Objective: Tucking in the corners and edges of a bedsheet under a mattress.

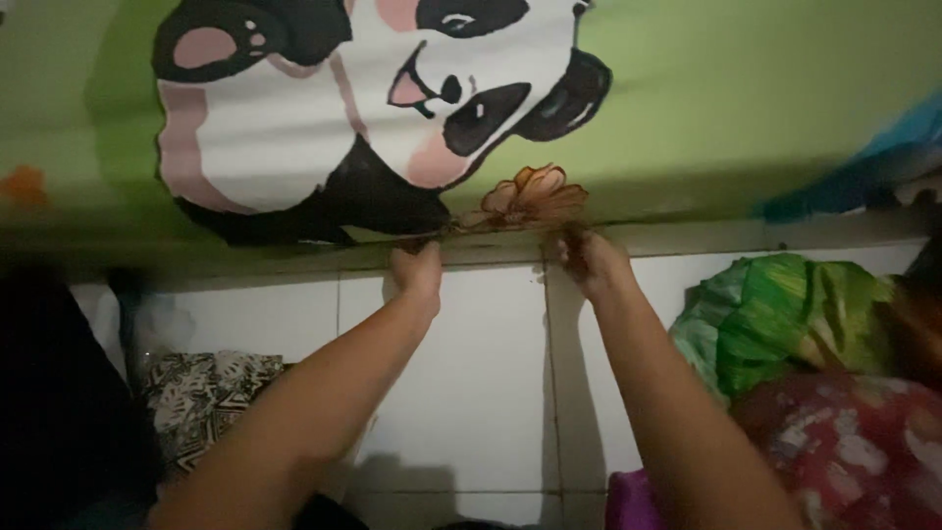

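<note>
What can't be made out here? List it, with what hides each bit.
Head view only:
- Fingers of the left hand and right hand: curled into the edge of the panda sheet; dim and blurred.
- Panda print: top cut off by the frame's upper edge.
- Green bundle: contents hidden in folds.
- Left side: too dark.

White tiled floor under green panda bedsheet, patterned cloth, green bundle
</note>
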